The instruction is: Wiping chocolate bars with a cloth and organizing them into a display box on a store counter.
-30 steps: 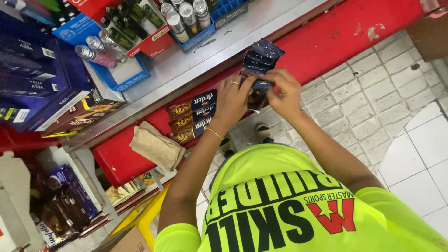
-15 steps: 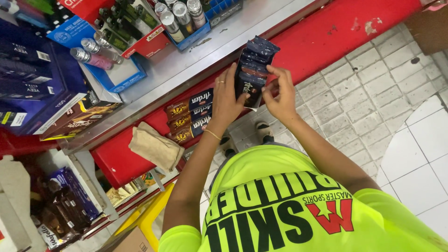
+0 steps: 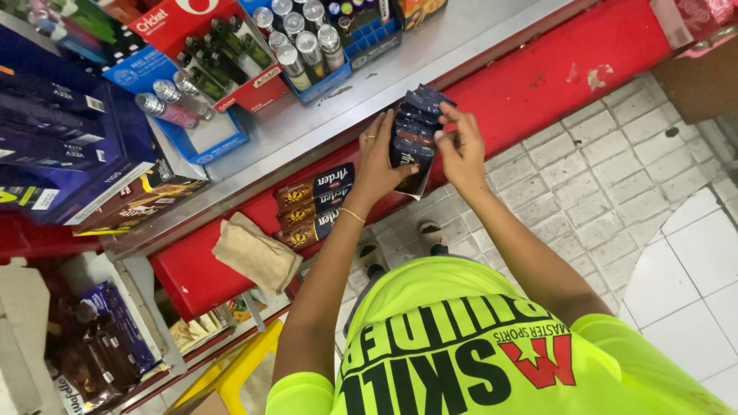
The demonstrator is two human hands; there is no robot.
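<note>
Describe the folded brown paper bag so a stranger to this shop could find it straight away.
Start at the long grey metal shelf with its red front edge. Just below it, a row of dark blue and brown biscuit packs lies stacked. The folded brown paper bag sits immediately beside them, away from the hands; it alone is plain, soft, creased and without print.

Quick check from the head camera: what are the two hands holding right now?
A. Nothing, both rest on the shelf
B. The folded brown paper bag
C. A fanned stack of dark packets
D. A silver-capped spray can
C: the left hand and right hand together grip a fanned stack of dark packets above the red shelf edge.
</note>
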